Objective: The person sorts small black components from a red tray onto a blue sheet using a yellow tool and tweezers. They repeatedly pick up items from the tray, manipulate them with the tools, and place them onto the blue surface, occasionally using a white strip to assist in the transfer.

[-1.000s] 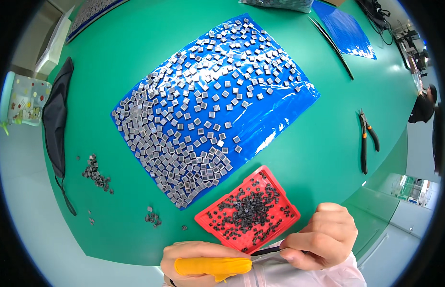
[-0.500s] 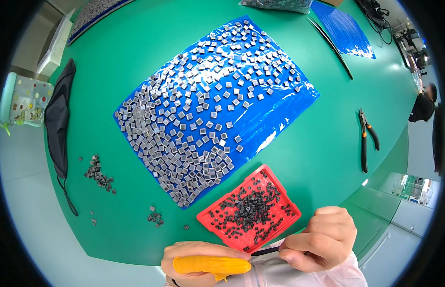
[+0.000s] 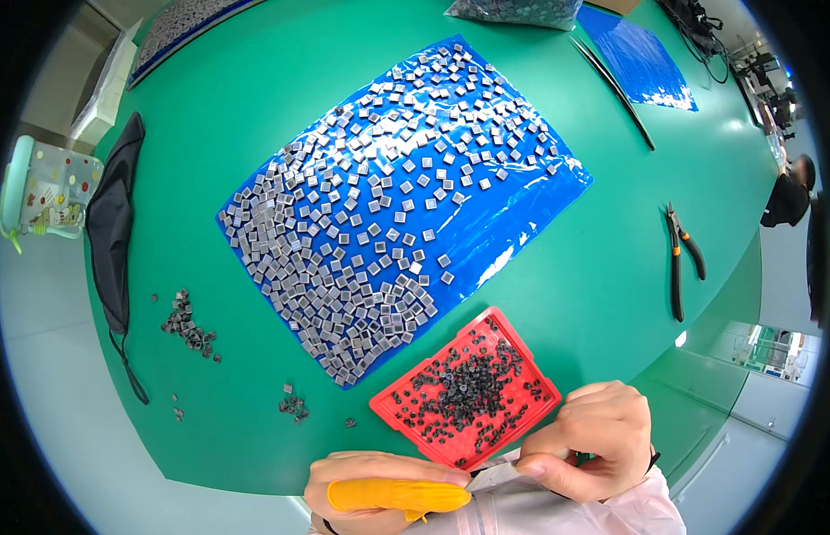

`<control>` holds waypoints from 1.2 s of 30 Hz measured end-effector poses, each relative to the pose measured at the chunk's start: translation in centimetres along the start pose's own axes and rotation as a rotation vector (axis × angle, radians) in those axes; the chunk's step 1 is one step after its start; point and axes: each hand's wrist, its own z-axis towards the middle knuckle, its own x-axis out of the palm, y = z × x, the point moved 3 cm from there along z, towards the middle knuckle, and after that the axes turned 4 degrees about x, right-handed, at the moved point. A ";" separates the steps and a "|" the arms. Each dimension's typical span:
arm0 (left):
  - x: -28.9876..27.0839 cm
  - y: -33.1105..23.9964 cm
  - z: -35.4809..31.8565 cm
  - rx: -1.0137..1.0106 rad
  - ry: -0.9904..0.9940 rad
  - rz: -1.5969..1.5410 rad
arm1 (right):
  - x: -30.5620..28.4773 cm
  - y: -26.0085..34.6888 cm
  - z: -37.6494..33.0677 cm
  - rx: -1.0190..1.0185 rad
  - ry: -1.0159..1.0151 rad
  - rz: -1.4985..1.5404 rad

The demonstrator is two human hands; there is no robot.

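Assembly workshop, by its green worktop (image 3: 566, 259), tweezers (image 3: 616, 92), pliers (image 3: 676, 263), red tray (image 3: 524, 358) of small parts (image 3: 473, 388)

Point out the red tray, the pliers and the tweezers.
Red tray (image 3: 528, 358): head view, on its right-hand rim.
Pliers (image 3: 676, 287): head view, on the left handle's black grip.
Tweezers (image 3: 632, 114): head view, on the dark part of the shaft.

Red tray (image 3: 525, 358) with black parts (image 3: 469, 390)

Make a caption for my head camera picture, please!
Right grip and yellow-fingered left grip beside a red tray of small black pieces.
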 end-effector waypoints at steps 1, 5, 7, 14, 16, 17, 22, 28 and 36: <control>0.1 0.0 0.1 0.009 0.001 -0.003 | 0.0 0.0 -0.1 0.027 -0.006 0.012; 0.1 -0.2 0.1 -0.008 0.011 0.023 | 0.2 -0.2 -0.3 0.148 0.011 0.090; 0.0 -0.3 0.2 -0.017 0.029 0.045 | 0.0 -0.2 -0.3 0.219 0.034 0.129; 0.2 -0.5 0.6 0.014 0.057 0.059 | -0.1 -0.2 -0.3 0.360 0.051 0.242; 0.2 -0.1 0.3 0.033 0.044 0.013 | -0.2 -0.3 -0.3 0.359 0.057 0.261; 0.2 0.0 0.2 0.042 0.038 -0.009 | -0.3 -0.4 -0.4 0.341 0.053 0.268; 0.4 -0.6 0.5 -0.090 0.021 -0.047 | -0.6 -0.4 -0.7 0.195 -0.050 0.166; 0.8 -0.4 -0.2 -0.208 -0.131 -0.244 | -0.3 -0.1 0.0 0.037 -0.075 0.160; 0.2 -0.4 0.0 -0.170 0.033 -0.025 | 0.9 1.0 0.6 -0.332 -0.071 -0.159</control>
